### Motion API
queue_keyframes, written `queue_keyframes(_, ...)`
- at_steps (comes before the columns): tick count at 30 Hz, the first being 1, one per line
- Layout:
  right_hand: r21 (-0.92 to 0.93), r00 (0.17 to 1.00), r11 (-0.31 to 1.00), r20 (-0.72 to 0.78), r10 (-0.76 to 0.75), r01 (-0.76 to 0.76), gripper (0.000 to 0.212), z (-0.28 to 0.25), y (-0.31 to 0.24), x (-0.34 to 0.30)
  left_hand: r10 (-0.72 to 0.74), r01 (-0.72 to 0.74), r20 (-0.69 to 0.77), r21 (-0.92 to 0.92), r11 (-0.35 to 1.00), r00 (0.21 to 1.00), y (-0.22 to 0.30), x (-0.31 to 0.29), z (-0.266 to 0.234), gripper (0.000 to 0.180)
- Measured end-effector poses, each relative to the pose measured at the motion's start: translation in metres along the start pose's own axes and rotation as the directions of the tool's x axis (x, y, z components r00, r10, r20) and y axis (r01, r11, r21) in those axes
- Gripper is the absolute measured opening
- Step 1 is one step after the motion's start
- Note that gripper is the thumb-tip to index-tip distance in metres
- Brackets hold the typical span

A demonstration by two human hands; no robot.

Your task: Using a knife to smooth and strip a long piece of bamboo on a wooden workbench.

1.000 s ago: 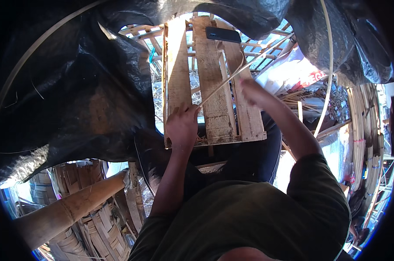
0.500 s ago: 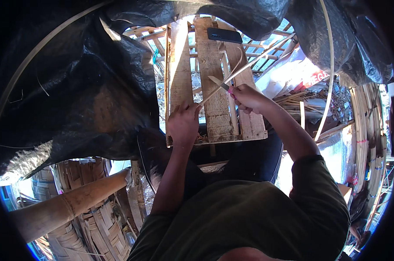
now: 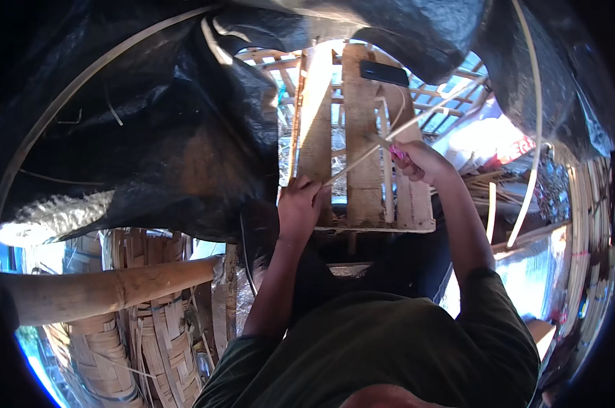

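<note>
My left hand (image 3: 301, 200) is closed around the near end of a long, pale strip of split bamboo (image 3: 426, 122). The strip slants up to the right across a slatted wooden bench (image 3: 364, 180). In my right hand (image 3: 419, 163) is a knife with a pink handle (image 3: 397, 152). Its blade (image 3: 377, 141) lies across the strip, around the middle of the bench; motion blurs it. A thin curled shaving (image 3: 402, 102) shows beyond the blade, beside the strip.
A dark phone (image 3: 383, 73) lies at the bench's far end. Black plastic sheeting (image 3: 151, 136) hangs at left and overhead. A thick bamboo pole (image 3: 117, 289) and woven baskets (image 3: 161, 340) stand lower left. Bamboo strips (image 3: 583, 224) are stacked at right, near a white sack (image 3: 487, 129).
The whole view has shifted, so the bench sits further right and lower. My left hand has drawn back from the knife, down to the left. The shaving's curl looks different.
</note>
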State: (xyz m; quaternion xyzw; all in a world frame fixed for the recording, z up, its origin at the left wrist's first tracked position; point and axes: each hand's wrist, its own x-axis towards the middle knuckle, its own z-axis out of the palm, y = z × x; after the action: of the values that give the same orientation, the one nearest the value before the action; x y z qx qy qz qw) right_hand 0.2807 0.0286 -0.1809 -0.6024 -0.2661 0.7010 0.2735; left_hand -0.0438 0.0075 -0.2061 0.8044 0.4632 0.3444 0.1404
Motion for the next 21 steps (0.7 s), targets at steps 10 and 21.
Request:
queue_keyframes(10, -0.018, 0.908, 0.985, -0.384, -0.168, 0.174, 0.021, 0.022, 0.010, 0.001, 0.030, -0.031, 0.046, 0.001, 1.000, 0.998, -0.001, 0.004, 0.014, 0.012)
queue_keyframes(21, -0.126, 0.960, 0.992, -0.271, -0.065, 0.031, 0.026, 0.073, 0.026, -0.007, 0.024, -0.023, 0.013, -0.079, 0.997, 1.000, -0.007, -0.004, 0.017, 0.010)
